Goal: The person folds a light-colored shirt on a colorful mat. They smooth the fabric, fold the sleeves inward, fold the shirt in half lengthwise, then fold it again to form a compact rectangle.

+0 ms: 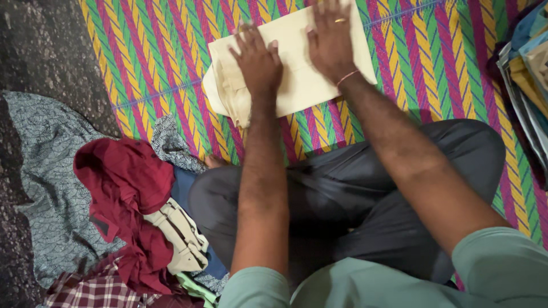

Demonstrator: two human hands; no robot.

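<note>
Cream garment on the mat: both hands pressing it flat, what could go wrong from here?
1. The cream garment bunches at its left edge under the left hand; pressing may set a crooked crease.
2. The right hand covers only the upper middle, so the lower right corner could shift.
3. The unfolded clothes pile lies close and might spill onto the striped mat.

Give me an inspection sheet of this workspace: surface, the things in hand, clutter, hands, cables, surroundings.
Surface: striped woven mat in green, pink, yellow and blue, on a dark floor.
Things in hand: cream folded garment lying flat on the mat.
Clutter: heap at the person's left: maroon cloth, grey-blue patterned cloth, beige garment, checked cloth.
Hands: left hand and right hand pressed flat on the garment.
Cables: nothing seen.
Surroundings: stack of folded cloth at the right edge.
</note>
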